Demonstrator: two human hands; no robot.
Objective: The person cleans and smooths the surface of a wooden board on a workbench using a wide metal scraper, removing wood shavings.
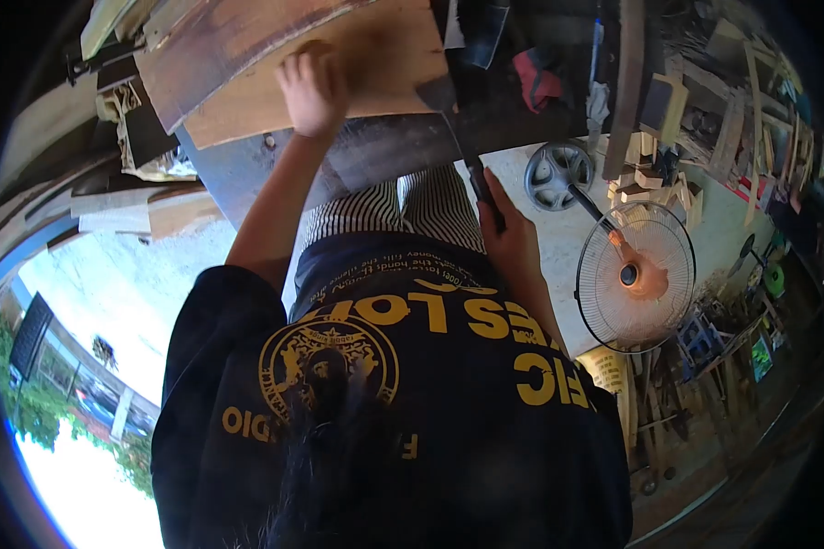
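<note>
The wooden board [339,55] lies at the top of the view, on a grey counter [238,174], with darker planks [220,37] on it at the left. The left hand [311,91] rests flat on the board, palm down, and its fingers [295,75] are stretched out close together and hold nothing. A dark tool [467,151], probably a saw, runs from the edge of the board down toward the body. The right hand [513,240] holds its handle, with the fingers [496,206] curled tight around it.

Between the 2 arms are the person's striped trousers [403,206] and a black T-shirt [430,384] with yellow print. To the right, on the pale floor [531,302], lies 1 fan [636,270] with a wire cage and an orange hub, and its round grey base [558,174] is near the right hand. Beyond the fan is a pile of small wood offcuts [655,178]. A red cloth [536,78] lies near the top, right of the board.
</note>
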